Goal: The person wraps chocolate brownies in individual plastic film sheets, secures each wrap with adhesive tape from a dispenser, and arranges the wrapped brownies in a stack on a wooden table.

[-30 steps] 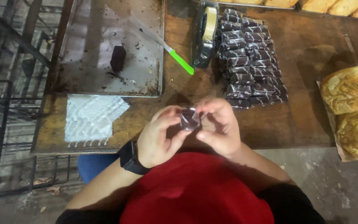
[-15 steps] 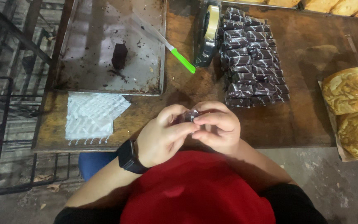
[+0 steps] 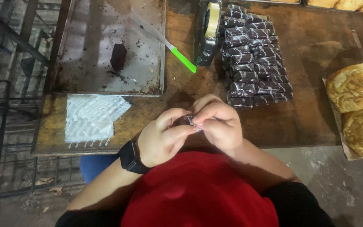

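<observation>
Both hands meet just above the near edge of the brown table (image 3: 307,96). My left hand (image 3: 162,136) and my right hand (image 3: 219,124) pinch a small dark brownie piece in clear plastic wrap (image 3: 190,121) between the fingertips; most of it is hidden by the fingers. A black watch sits on my left wrist. Beyond my right hand lies a stack of several wrapped dark pieces (image 3: 253,54) in rows. One unwrapped dark piece (image 3: 118,56) stands on the metal tray (image 3: 85,80) at the far left.
A tape dispenser (image 3: 209,29) stands beside the wrapped stack. A knife with a green handle (image 3: 183,59) lies over the tray's edge. A pile of clear wrappers (image 3: 91,117) sits at the table's near left. Bagged golden pastries (image 3: 358,109) lie at the right.
My fingers have closed further over the wrapped piece, hiding more of it. The hands stay in the same place above the table edge.
</observation>
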